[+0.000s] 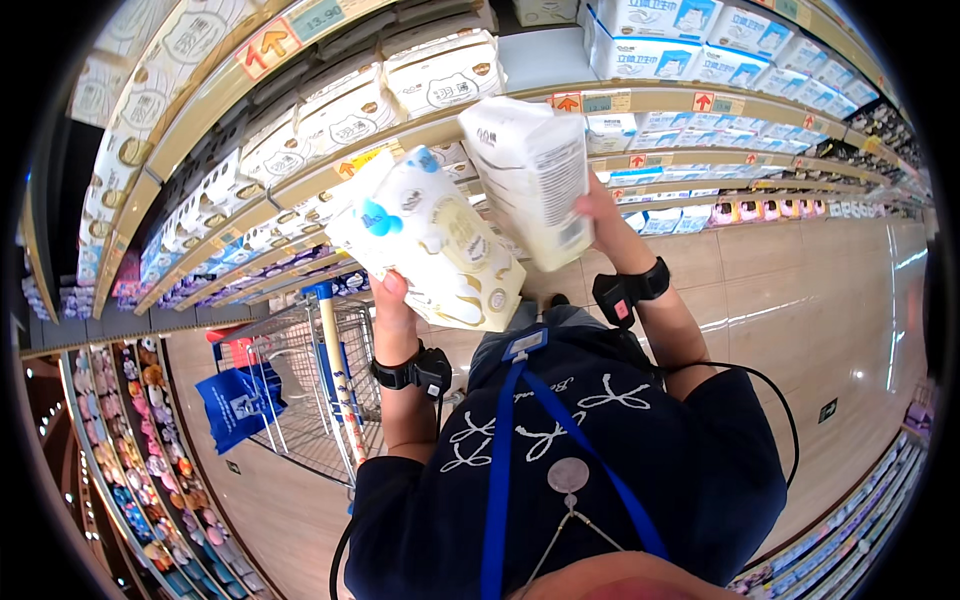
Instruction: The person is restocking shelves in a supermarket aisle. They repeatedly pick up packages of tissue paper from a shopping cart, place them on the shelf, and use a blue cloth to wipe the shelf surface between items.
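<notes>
My left hand (391, 296) grips a white tissue pack (450, 255) with gold and blue print, its thumb on the near side. In my right hand (600, 214) is a second white tissue pack (525, 161), slightly blurred, with a block of small print turned towards me. Both packs are tilted and held close together in front of the shelves. The fingers behind each pack are mostly hidden. Past them, larger white tissue packs (442, 79) stand in rows on an upper shelf.
A wire shopping cart (300, 360) stands to my left, with a blue bag (236, 409) hanging at its far end. Blue-and-white packs (652, 56) fill shelves at the right. Plush toys (154, 450) line a rack at the far left. Tiled floor (787, 300) stretches to the right.
</notes>
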The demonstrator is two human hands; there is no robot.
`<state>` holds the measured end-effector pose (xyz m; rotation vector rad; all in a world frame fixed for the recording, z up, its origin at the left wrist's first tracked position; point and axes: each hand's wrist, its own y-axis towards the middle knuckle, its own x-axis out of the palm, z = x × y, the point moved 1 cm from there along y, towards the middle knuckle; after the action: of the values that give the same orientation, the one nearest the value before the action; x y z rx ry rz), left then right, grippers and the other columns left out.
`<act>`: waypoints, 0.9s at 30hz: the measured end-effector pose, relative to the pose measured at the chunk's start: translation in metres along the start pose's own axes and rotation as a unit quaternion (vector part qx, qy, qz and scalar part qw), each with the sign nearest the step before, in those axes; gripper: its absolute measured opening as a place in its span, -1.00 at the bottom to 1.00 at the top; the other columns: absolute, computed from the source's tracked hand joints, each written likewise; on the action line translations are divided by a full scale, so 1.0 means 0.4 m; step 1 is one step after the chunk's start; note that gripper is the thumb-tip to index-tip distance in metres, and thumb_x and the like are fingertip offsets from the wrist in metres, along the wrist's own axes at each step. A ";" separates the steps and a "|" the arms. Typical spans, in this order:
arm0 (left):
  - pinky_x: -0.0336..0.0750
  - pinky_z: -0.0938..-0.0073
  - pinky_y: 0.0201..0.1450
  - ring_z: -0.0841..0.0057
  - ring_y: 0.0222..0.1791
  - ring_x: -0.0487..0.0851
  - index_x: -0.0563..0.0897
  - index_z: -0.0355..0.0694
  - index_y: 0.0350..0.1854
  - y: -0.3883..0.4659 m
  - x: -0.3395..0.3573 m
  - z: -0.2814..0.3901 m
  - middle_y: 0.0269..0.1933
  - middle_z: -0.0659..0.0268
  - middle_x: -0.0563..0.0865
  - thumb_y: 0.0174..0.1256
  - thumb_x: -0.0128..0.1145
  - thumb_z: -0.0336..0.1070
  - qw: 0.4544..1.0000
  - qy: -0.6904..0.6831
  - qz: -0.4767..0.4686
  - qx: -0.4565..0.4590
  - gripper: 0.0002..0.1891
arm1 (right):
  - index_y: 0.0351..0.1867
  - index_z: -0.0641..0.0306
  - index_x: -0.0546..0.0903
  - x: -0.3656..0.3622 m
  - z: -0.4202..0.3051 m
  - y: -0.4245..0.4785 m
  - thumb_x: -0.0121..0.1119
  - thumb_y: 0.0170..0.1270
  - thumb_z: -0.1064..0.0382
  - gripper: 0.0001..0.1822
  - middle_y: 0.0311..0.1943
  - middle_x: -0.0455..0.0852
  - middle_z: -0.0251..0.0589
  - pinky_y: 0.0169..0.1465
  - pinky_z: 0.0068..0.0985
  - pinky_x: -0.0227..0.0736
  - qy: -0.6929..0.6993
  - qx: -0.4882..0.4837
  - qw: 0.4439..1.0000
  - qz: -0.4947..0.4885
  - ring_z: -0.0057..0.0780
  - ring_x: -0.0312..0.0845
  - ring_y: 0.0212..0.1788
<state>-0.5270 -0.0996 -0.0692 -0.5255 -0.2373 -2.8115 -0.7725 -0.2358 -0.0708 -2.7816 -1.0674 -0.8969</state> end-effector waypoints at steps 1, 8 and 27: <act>0.54 0.35 0.13 0.37 0.14 0.59 0.27 -0.38 0.37 0.014 -0.001 0.013 0.21 0.16 0.54 0.01 0.38 0.33 1.000 -0.002 0.002 0.008 0.05 | 0.46 0.34 0.16 -0.020 0.002 -0.004 0.25 0.14 -0.03 -0.09 0.32 0.43 -0.04 0.38 -0.38 0.27 0.068 0.023 0.997 -0.012 -0.29 0.40 0.33; 0.55 0.32 0.13 0.37 0.15 0.58 0.24 -0.38 0.38 0.112 -0.045 0.096 0.24 0.14 0.52 0.09 0.33 0.31 0.999 0.043 0.007 0.020 0.01 | 0.11 0.50 0.56 -0.101 0.068 0.022 -0.15 0.47 0.08 -0.51 -0.03 0.72 -0.01 0.09 -0.39 0.56 0.277 -0.056 0.959 -0.020 -0.30 0.67 -0.01; 0.49 0.38 0.13 0.42 0.10 0.58 0.28 -0.36 0.33 0.299 -0.088 0.065 0.14 0.19 0.56 -0.07 0.49 0.24 0.995 0.076 -0.060 -0.014 0.04 | 0.50 0.15 -0.09 -0.034 -0.053 0.135 0.30 0.20 0.30 -0.04 0.36 0.22 -0.07 0.35 -0.23 0.35 -0.087 -0.204 0.951 0.214 -0.23 0.25 0.40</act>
<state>-0.4519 -0.1996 -0.0454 -0.3112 -0.2045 -2.9576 -0.7579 -0.2900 -0.0510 -3.2811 -0.2662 -0.9056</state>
